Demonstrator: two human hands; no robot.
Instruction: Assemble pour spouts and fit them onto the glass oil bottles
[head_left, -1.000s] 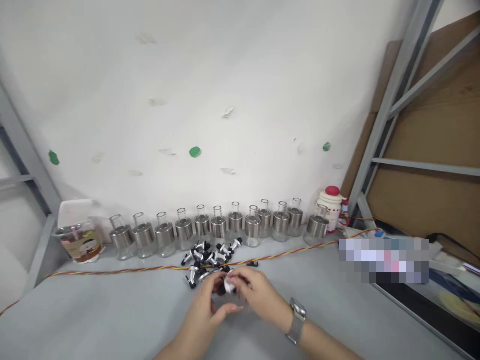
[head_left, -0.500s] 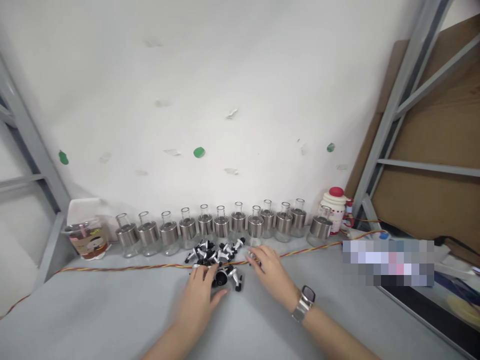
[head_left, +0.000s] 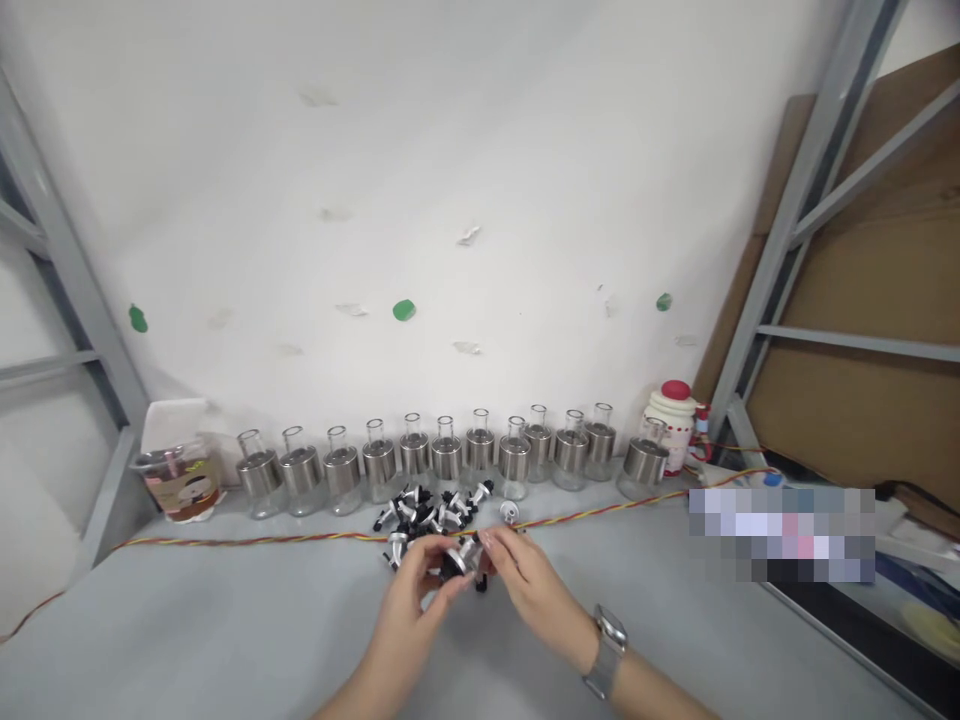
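A silver-and-black bottle pourer (head_left: 459, 562) is lifted just above the grey table, its black stopper end towards my left side. My left hand (head_left: 416, 600) grips it between thumb and fingers. The fingertips of my right hand (head_left: 536, 585) are closed on its silver spout end. Beyond my hands lies a loose pile of similar pourers (head_left: 426, 515), some silver side up. A single pourer (head_left: 509, 513) lies apart from the pile, just past my right fingers. Another, with a black tip (head_left: 481, 582), is partly hidden between my hands.
Several glass bottles (head_left: 341, 468) with steel collars and open necks stand along the white wall. A twisted red-yellow cord (head_left: 300, 539) crosses the table. A cup (head_left: 180, 485) stands left, a red-topped white bottle (head_left: 670, 425) right. Metal frame posts (head_left: 780, 250) flank the table.
My left hand has picked a pourer up from the near side of the pile. My right hand has left the pourer on the right and moved in to the lifted one.
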